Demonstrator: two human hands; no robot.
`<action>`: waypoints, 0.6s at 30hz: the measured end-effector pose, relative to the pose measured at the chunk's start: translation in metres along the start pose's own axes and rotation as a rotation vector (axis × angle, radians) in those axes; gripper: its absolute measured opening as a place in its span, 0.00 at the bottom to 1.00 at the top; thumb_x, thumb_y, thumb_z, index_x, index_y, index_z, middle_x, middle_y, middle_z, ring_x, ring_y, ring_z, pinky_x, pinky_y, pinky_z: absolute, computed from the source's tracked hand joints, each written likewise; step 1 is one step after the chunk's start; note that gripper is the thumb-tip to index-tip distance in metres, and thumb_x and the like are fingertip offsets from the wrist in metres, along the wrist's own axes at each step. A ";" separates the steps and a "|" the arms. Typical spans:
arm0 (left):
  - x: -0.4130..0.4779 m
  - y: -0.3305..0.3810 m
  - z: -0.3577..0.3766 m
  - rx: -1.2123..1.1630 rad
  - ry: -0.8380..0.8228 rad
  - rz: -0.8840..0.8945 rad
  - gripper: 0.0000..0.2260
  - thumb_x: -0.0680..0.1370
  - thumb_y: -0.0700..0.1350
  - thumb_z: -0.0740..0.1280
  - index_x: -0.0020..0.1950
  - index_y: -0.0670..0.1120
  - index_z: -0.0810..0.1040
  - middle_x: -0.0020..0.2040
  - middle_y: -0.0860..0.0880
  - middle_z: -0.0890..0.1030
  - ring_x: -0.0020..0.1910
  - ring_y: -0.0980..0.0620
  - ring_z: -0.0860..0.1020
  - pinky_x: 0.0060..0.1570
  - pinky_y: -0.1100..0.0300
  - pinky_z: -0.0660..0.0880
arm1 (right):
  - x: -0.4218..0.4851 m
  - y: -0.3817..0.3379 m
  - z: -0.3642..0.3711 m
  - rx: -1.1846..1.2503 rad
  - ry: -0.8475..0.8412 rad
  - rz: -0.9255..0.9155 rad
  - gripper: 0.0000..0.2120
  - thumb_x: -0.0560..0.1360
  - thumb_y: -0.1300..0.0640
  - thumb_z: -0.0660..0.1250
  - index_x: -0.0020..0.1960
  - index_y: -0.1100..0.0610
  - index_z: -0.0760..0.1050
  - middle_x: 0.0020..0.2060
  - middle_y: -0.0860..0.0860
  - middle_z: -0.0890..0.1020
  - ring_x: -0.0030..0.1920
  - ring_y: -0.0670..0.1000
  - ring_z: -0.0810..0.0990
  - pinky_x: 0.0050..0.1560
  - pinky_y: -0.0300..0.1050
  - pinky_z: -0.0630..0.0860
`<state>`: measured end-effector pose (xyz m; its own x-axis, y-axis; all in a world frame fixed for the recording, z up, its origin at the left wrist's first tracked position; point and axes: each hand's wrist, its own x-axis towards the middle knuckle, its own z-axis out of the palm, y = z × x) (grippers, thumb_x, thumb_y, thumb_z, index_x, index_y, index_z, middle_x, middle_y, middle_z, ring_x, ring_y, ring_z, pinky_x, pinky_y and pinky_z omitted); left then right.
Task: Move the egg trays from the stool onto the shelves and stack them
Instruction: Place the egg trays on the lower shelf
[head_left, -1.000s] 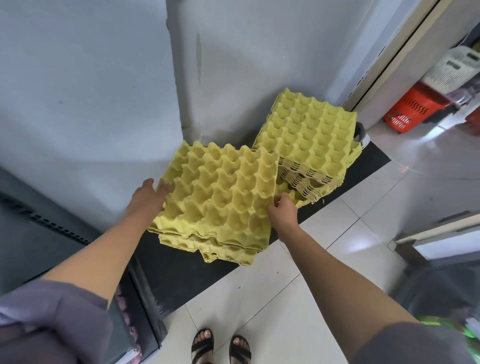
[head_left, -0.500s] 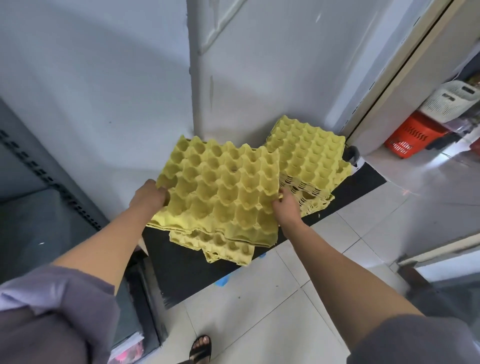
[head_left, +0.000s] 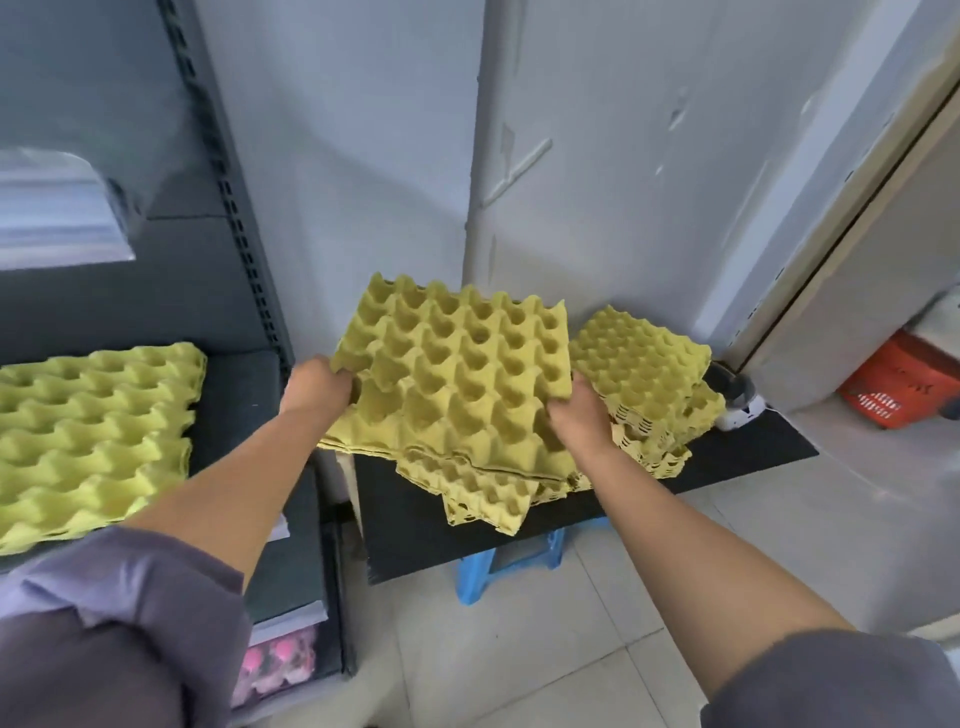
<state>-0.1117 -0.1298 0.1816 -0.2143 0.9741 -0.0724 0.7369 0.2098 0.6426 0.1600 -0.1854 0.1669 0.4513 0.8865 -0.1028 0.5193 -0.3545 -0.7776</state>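
Note:
A yellow egg tray (head_left: 457, 379) is lifted and tilted above the pile, held at both sides. My left hand (head_left: 317, 387) grips its left edge and my right hand (head_left: 582, 415) grips its right edge. Beneath it lie more yellow trays (head_left: 483, 491) on a black board (head_left: 415, 530) resting on a blue stool (head_left: 498, 566). A second stack of trays (head_left: 647, 374) sits at the board's far right end. On the dark shelf (head_left: 234, 384) to the left lies a stack of yellow trays (head_left: 93, 436).
The shelf's slotted upright (head_left: 244, 249) stands between shelf and stool. A clear plastic packet (head_left: 57, 208) is on an upper shelf. Pink items (head_left: 275, 665) sit on a low shelf. A red basket (head_left: 898, 384) and a small white device (head_left: 737, 400) are at the right.
The view has swung left, bringing the shelf and its trays into sight. Both hands have raised the held tray higher off the pile and toward the left.

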 end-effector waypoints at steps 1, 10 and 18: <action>-0.004 -0.004 -0.012 -0.007 0.011 -0.008 0.09 0.79 0.41 0.58 0.47 0.37 0.74 0.45 0.39 0.74 0.41 0.43 0.71 0.39 0.56 0.66 | -0.004 -0.006 0.003 0.002 -0.005 -0.022 0.20 0.71 0.60 0.60 0.63 0.52 0.69 0.47 0.53 0.81 0.47 0.59 0.81 0.50 0.58 0.79; -0.012 -0.085 -0.096 -0.026 0.077 -0.053 0.14 0.77 0.39 0.60 0.60 0.36 0.73 0.53 0.36 0.78 0.50 0.37 0.77 0.43 0.54 0.71 | -0.040 -0.071 0.071 0.002 -0.086 -0.105 0.20 0.73 0.63 0.61 0.64 0.56 0.69 0.49 0.55 0.80 0.45 0.57 0.82 0.47 0.57 0.81; 0.007 -0.205 -0.196 0.044 0.115 -0.117 0.15 0.76 0.39 0.60 0.63 0.39 0.73 0.45 0.41 0.78 0.41 0.42 0.74 0.38 0.57 0.68 | -0.110 -0.150 0.193 -0.024 -0.141 -0.187 0.20 0.76 0.64 0.59 0.68 0.56 0.66 0.51 0.53 0.78 0.49 0.57 0.79 0.51 0.52 0.78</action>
<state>-0.3899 -0.1823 0.1984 -0.3699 0.9274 -0.0553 0.7297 0.3268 0.6007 -0.1073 -0.1723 0.1751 0.2411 0.9694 -0.0452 0.6021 -0.1860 -0.7765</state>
